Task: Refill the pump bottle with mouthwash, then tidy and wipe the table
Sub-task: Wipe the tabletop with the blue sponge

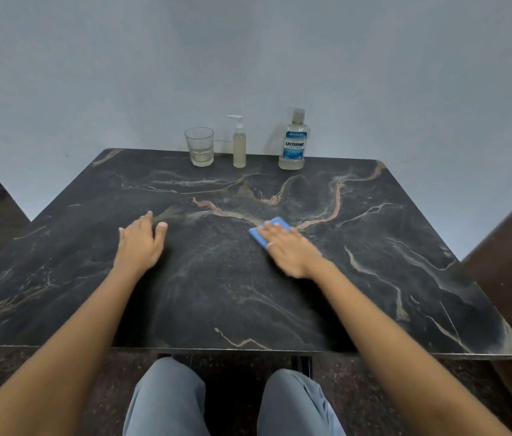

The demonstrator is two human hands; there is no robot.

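Cloth [269, 230]: blue, folded, lying flat on the dark marbled table [248, 294], right of centre, near a tan vein in the surface. Right hand [290, 250] is pressing down on it, palm flat, fingers extended and together; far edge and left corner of the cloth are showing beyond the fingertips. Not a pinch grip, hand is only bearing on the cloth from above.

Left hand [139, 242] is resting palm-down on the bare table, left of centre, well apart from the cloth; fingers loosely spread, holding nothing.

Along the far table edge, against the wall [248, 58], three items are standing upright in a row. Pump bottle [239, 146] in the middle, pump head on, filled with pale yellowish liquid. Mouthwash bottle [294, 141] to its right, cap on, pale liquid sitting low in it. Glass [199, 146] to the left of the pump bottle, a little liquid in the bottom. The three are standing apart from each other

Person is sitting at the near edge, grey trousers [232, 401] showing below the table
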